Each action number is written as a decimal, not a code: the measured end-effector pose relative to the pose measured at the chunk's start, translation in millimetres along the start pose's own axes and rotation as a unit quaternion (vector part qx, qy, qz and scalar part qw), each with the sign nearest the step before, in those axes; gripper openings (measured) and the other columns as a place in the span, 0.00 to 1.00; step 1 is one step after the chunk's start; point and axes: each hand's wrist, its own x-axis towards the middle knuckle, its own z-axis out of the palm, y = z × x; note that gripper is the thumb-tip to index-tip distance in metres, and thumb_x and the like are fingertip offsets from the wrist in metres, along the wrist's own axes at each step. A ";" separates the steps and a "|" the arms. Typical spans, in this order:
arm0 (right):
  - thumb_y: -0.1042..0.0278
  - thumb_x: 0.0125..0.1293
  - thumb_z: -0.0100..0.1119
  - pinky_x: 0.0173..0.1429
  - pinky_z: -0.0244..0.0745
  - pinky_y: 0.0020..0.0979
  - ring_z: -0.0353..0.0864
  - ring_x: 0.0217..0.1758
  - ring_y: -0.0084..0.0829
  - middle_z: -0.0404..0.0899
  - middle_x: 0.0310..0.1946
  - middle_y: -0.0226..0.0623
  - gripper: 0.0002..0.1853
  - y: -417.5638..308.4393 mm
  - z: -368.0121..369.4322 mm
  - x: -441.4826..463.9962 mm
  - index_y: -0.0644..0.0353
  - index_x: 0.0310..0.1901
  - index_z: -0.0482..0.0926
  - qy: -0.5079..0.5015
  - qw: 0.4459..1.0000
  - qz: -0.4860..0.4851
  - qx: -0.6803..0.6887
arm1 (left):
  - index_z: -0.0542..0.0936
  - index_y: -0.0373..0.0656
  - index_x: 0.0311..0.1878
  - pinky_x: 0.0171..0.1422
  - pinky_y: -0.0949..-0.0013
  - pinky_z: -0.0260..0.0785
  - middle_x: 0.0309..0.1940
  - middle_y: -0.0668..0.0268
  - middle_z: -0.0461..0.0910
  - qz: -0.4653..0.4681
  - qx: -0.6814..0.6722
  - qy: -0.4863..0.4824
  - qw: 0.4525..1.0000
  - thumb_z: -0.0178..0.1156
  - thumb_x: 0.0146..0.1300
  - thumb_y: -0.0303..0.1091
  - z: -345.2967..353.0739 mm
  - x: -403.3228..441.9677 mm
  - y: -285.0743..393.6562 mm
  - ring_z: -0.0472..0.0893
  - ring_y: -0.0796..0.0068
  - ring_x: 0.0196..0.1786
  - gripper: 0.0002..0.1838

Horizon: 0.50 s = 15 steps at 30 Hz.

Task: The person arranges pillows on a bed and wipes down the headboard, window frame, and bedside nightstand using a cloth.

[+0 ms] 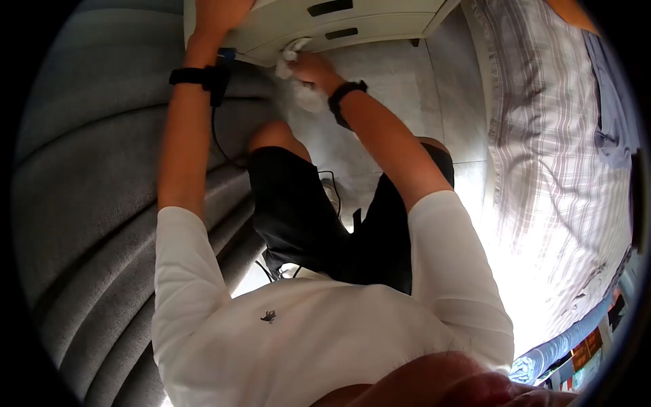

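Note:
My right hand [315,69] is closed on a white cloth [287,60], or possibly a wipe. Its upper part is against the lower front of a white drawer cabinet [285,30], and a loose end hangs below my fingers, slightly blurred. At the cabinet's left end, near its top, is my left hand [220,15]. The frame's upper edge cuts off its fingers, so their pose is hidden. Dark cut-out handles [341,32] show on the drawer fronts. A small blue object [227,53] sits by the cabinet's lower left corner, below my left wrist.
A grey padded sofa or bed side [102,169] runs along the left. To the right is a bed with a striped cover [542,122] and a blue-grey cloth [617,129] on it. Grey floor tiles [400,81] lie between. A black cord [215,132] hangs from my left wrist strap.

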 end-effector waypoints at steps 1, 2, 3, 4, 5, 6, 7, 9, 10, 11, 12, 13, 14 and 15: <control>0.60 0.61 0.56 0.36 0.76 0.38 0.80 0.25 0.35 0.82 0.25 0.39 0.13 3.3 8.0 5.4 0.61 0.37 0.81 -0.022 0.999 -0.020 -0.022 | 0.71 0.39 0.37 0.37 0.50 0.67 0.26 0.49 0.77 -0.007 0.013 -0.008 1.000 0.57 0.66 0.42 1.2 1.5 -2.2 0.77 0.44 0.31 0.14; 0.60 0.59 0.57 0.35 0.76 0.37 0.78 0.24 0.34 0.81 0.24 0.38 0.12 7.2 11.9 15.0 0.60 0.37 0.81 -0.043 0.997 -0.043 -0.044 | 0.71 0.39 0.37 0.37 0.50 0.67 0.26 0.49 0.77 -0.007 0.013 -0.009 1.000 0.57 0.66 0.42 1.9 2.9 -1.9 0.77 0.44 0.31 0.14; 0.60 0.59 0.57 0.35 0.76 0.37 0.78 0.24 0.34 0.81 0.24 0.38 0.12 15.5 7.4 24.1 0.60 0.37 0.81 -0.045 0.997 -0.045 -0.043 | 0.71 0.39 0.36 0.36 0.49 0.67 0.25 0.49 0.76 -0.015 -0.012 -0.011 1.000 0.56 0.66 0.42 0.0 2.2 -3.7 0.76 0.44 0.30 0.14; 0.57 0.59 0.58 0.35 0.75 0.36 0.78 0.25 0.33 0.82 0.27 0.37 0.14 30.6 -4.7 30.0 0.60 0.38 0.82 -0.023 0.999 -0.025 -0.026 | 0.71 0.39 0.35 0.35 0.49 0.67 0.24 0.49 0.76 -0.023 -0.037 -0.014 0.999 0.56 0.65 0.41 -2.5 0.7 -6.1 0.76 0.43 0.29 0.14; 0.53 0.59 0.59 0.35 0.75 0.34 0.78 0.27 0.32 0.83 0.29 0.36 0.17 44.4 -19.6 32.9 0.59 0.39 0.83 -0.001 1.000 -0.007 -0.012 | 0.71 0.39 0.35 0.35 0.49 0.67 0.24 0.49 0.76 -0.026 -0.034 -0.013 0.999 0.56 0.65 0.41 -2.5 1.2 -8.7 0.76 0.43 0.29 0.14; 0.51 0.59 0.60 0.36 0.74 0.33 0.78 0.30 0.30 0.83 0.32 0.36 0.18 52.8 -38.2 30.5 0.59 0.39 0.83 0.027 0.998 -0.014 0.054 | 0.71 0.39 0.35 0.35 0.49 0.66 0.23 0.49 0.76 -0.029 -0.016 -0.008 0.999 0.56 0.65 0.40 -0.6 3.2 -10.0 0.76 0.44 0.29 0.13; 0.49 0.58 0.62 0.37 0.74 0.33 0.78 0.33 0.29 0.83 0.35 0.35 0.20 64.4 -60.7 26.2 0.60 0.39 0.84 0.055 0.991 -0.019 0.119 | 0.70 0.39 0.34 0.34 0.49 0.66 0.23 0.49 0.75 -0.033 0.001 -0.005 0.999 0.55 0.65 0.39 1.6 5.0 -9.3 0.76 0.44 0.28 0.13; 0.50 0.56 0.64 0.39 0.73 0.33 0.77 0.37 0.28 0.81 0.37 0.36 0.20 112.8 -102.5 57.7 0.61 0.38 0.83 0.035 0.985 -0.055 0.159 | 0.70 0.39 0.34 0.33 0.50 0.66 0.22 0.49 0.75 -0.035 -0.003 0.000 0.999 0.55 0.66 0.39 1.2 6.0 -5.3 0.75 0.45 0.27 0.12; 0.50 0.56 0.64 0.39 0.73 0.33 0.77 0.37 0.28 0.81 0.37 0.36 0.20 131.0 -110.8 75.2 0.61 0.38 0.83 0.029 0.986 -0.054 0.157 | 0.70 0.39 0.33 0.33 0.51 0.65 0.22 0.49 0.75 -0.033 -0.004 0.000 0.999 0.54 0.66 0.38 -1.1 4.4 -2.3 0.75 0.45 0.26 0.12; 0.50 0.56 0.65 0.39 0.73 0.33 0.77 0.36 0.28 0.81 0.36 0.35 0.21 147.0 -111.7 91.9 0.62 0.38 0.82 0.052 0.986 0.022 0.159 | 0.70 0.39 0.33 0.33 0.51 0.65 0.22 0.49 0.75 -0.040 0.001 -0.004 0.999 0.54 0.66 0.38 -2.5 1.1 -1.5 0.75 0.45 0.26 0.12; 0.49 0.56 0.66 0.39 0.73 0.33 0.76 0.36 0.29 0.80 0.35 0.35 0.22 155.5 -105.8 107.1 0.63 0.37 0.81 0.077 0.980 0.092 0.160 | 0.70 0.39 0.33 0.33 0.50 0.65 0.22 0.49 0.75 -0.048 0.002 -0.023 0.999 0.54 0.66 0.38 -4.4 1.7 -0.6 0.75 0.45 0.26 0.11; 0.49 0.56 0.66 0.39 0.73 0.33 0.76 0.36 0.29 0.80 0.35 0.35 0.22 163.1 -91.8 119.9 0.63 0.37 0.81 0.075 0.980 0.087 0.160 | 0.70 0.40 0.33 0.33 0.50 0.65 0.22 0.50 0.75 -0.051 0.003 -0.040 0.998 0.54 0.65 0.38 -5.6 5.5 -0.1 0.75 0.45 0.26 0.11; 0.47 0.57 0.66 0.39 0.73 0.33 0.76 0.35 0.29 0.80 0.35 0.35 0.23 174.4 -74.0 130.5 0.64 0.37 0.81 0.094 0.978 0.025 0.183 | 0.70 0.40 0.33 0.33 0.50 0.65 0.22 0.50 0.75 -0.052 0.006 -0.039 0.998 0.54 0.65 0.38 -3.9 5.8 -1.3 0.75 0.45 0.26 0.11; 0.46 0.56 0.66 0.38 0.73 0.33 0.75 0.35 0.30 0.80 0.34 0.36 0.24 151.5 -64.2 118.4 0.65 0.37 0.81 0.070 0.982 0.022 0.172 | 0.70 0.40 0.34 0.33 0.50 0.66 0.22 0.50 0.75 -0.036 0.005 -0.023 0.999 0.54 0.65 0.38 -2.0 4.5 -2.5 0.75 0.45 0.27 0.11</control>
